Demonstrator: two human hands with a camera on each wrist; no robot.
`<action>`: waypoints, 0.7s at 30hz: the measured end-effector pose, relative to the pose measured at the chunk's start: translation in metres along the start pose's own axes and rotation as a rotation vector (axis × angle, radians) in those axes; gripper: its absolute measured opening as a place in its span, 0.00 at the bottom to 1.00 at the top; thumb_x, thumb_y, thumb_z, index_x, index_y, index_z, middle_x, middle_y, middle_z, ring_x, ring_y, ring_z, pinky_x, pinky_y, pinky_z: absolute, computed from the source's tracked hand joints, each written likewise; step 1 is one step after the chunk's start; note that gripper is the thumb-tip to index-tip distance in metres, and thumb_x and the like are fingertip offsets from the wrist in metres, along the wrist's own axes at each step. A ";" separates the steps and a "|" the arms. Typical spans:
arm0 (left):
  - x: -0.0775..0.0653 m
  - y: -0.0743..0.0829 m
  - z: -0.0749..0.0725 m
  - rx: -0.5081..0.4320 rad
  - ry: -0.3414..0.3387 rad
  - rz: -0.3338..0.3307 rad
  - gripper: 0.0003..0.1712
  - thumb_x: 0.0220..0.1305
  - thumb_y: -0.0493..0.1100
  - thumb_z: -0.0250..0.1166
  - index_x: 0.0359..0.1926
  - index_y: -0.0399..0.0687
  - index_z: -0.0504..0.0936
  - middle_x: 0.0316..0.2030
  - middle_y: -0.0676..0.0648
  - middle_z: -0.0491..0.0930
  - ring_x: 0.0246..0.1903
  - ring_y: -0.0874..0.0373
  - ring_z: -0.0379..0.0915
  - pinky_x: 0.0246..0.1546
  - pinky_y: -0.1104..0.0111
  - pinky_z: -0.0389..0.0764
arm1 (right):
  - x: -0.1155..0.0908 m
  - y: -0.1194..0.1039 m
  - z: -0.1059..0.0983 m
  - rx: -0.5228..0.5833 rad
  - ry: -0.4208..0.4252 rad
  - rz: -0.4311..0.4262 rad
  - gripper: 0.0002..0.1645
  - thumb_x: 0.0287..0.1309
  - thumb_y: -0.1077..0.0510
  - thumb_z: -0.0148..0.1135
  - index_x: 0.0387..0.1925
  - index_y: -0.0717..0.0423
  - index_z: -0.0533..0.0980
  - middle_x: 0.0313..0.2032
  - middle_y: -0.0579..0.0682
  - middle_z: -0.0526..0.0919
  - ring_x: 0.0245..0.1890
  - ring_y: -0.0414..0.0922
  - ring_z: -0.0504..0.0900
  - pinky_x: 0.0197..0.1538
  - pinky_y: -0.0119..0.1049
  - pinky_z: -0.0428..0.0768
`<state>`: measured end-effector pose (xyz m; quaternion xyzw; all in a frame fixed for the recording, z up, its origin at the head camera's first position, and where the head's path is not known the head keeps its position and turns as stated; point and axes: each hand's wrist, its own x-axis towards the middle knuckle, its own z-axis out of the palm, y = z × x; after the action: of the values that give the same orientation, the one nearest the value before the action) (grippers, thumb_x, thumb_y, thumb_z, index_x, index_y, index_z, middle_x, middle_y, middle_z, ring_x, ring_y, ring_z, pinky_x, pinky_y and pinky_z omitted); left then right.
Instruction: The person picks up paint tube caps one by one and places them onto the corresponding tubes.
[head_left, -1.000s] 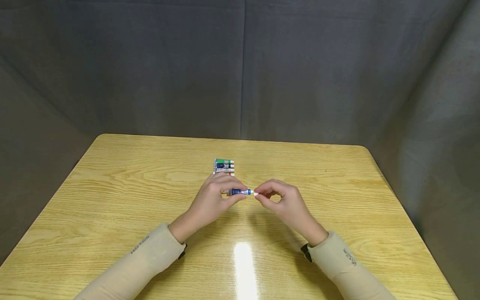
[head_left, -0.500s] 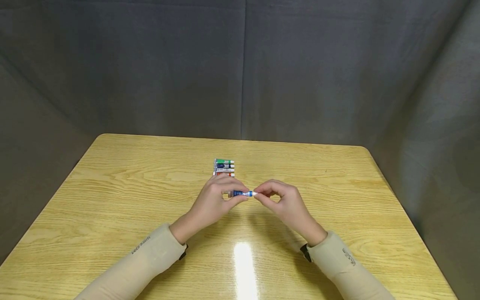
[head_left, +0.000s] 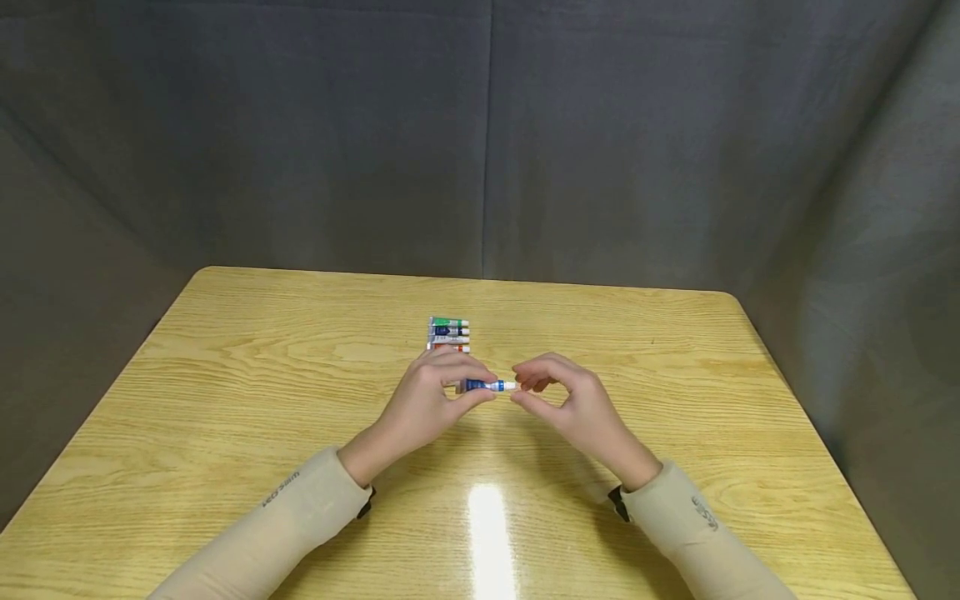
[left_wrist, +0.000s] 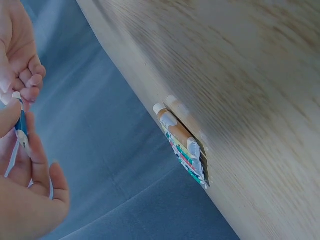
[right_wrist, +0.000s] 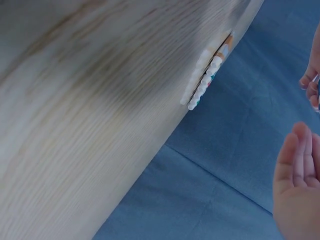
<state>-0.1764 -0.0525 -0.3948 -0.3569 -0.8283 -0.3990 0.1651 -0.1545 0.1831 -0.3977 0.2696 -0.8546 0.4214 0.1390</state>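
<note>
My left hand (head_left: 433, 396) pinches a small blue paint tube (head_left: 477, 385) between thumb and fingers, above the table. The tube lies roughly level, its white cap (head_left: 510, 385) pointing right. My right hand (head_left: 573, 404) is beside the cap, thumb and index finger spread apart around it. In the left wrist view, the blue tube (left_wrist: 21, 124) shows between the left fingers, with the right hand (left_wrist: 22, 55) near its capped end. The right wrist view shows the right palm (right_wrist: 300, 200), with the left hand (right_wrist: 311, 82) partly cut off at the edge.
Several paint tubes lie in a row behind the left hand, among them a green tube (head_left: 447, 322) and a white tube (head_left: 450, 340). The hand hides part of the row. An orange-brown tube (left_wrist: 175, 129) shows nearest in the left wrist view. A dark curtain (head_left: 480, 142) surrounds the wooden table (head_left: 225, 375).
The right thumb and index finger pinched the white cap before and now stand apart from each other, the hand slightly further right. The left hand still holds the blue tube in about the same place.
</note>
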 end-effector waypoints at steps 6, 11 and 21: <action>0.000 0.000 -0.001 -0.022 -0.005 -0.030 0.09 0.59 0.44 0.77 0.41 0.50 0.92 0.40 0.52 0.91 0.46 0.57 0.83 0.54 0.58 0.81 | -0.001 0.000 -0.001 -0.032 0.039 -0.039 0.16 0.58 0.64 0.75 0.48 0.53 0.84 0.43 0.48 0.88 0.42 0.43 0.84 0.49 0.34 0.84; 0.000 0.001 0.000 -0.057 -0.007 -0.027 0.08 0.59 0.42 0.77 0.40 0.50 0.92 0.39 0.52 0.91 0.44 0.58 0.83 0.51 0.61 0.82 | 0.000 0.000 0.001 -0.011 0.046 -0.087 0.13 0.58 0.68 0.73 0.43 0.53 0.84 0.42 0.47 0.88 0.41 0.42 0.83 0.48 0.34 0.84; 0.000 0.005 0.000 -0.046 -0.010 -0.019 0.07 0.59 0.43 0.77 0.39 0.50 0.92 0.38 0.53 0.90 0.44 0.59 0.82 0.50 0.61 0.81 | 0.000 0.000 0.004 0.017 0.017 -0.057 0.08 0.62 0.65 0.71 0.41 0.51 0.86 0.40 0.45 0.88 0.39 0.37 0.81 0.45 0.34 0.84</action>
<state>-0.1727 -0.0503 -0.3924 -0.3545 -0.8232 -0.4177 0.1490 -0.1545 0.1797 -0.4007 0.2914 -0.8418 0.4268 0.1556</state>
